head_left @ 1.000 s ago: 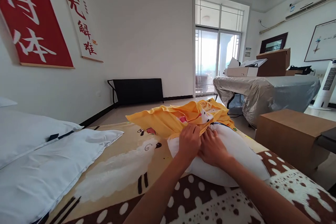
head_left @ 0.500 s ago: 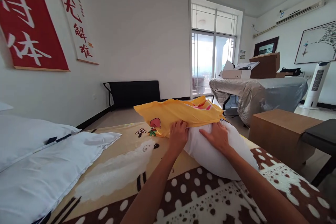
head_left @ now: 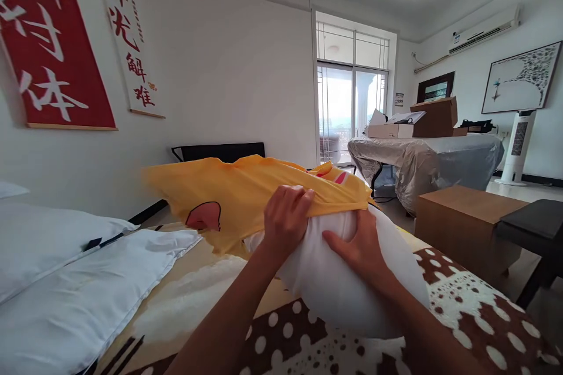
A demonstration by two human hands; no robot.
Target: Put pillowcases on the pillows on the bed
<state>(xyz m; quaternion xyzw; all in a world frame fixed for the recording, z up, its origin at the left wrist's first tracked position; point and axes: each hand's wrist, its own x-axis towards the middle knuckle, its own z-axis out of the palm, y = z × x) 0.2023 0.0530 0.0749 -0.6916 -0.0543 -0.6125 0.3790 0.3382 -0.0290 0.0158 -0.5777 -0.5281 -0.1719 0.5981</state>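
A yellow pillowcase with a pink cartoon print covers the far end of a white pillow. Its open hem runs across the pillow between my hands. My left hand is closed on the hem at the pillow's left side, fingers curled over the cloth. On the other side my right hand grips the pillow near the hem, thumb spread over the white surface and fingertips tucked under the yellow edge. The pillow's near end is bare and tilted up off the blanket.
A patterned blanket with brown and beige areas lies beneath. Two white pillows rest at the left. To the right stand a brown box, a black stool and a plastic-covered table holding cartons.
The pillow and pillowcase have been raised and drawn closer. The pillowcase's loose end has swung out to the left, and my left hand has shifted left and up along the hem.
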